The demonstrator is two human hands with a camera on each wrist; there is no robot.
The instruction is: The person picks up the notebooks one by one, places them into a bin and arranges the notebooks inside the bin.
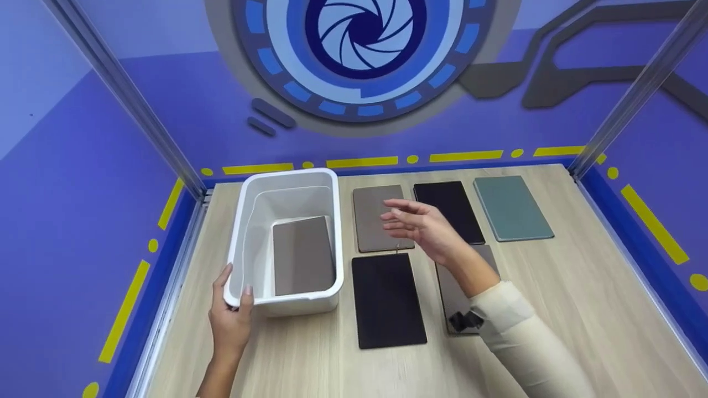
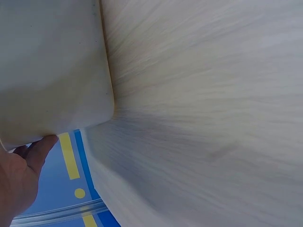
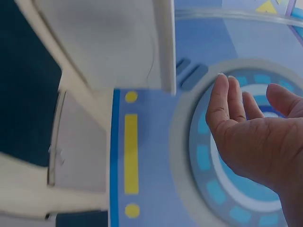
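Observation:
My left hand grips the near left corner of a white plastic bin, its thumb and fingers at the rim. A grey-brown notebook lies flat inside the bin. My right hand hovers with loosely extended fingers and nothing in it, over a second grey-brown notebook and next to a black notebook. In the right wrist view, the same hand is apart from the bin. The left wrist view shows the left hand's fingers against the bin's outside.
Nearer on the wooden table lies another black notebook. A grey notebook is partly hidden under the right forearm, and a green notebook lies at the back right. Blue-purple panels enclose the table's back and sides.

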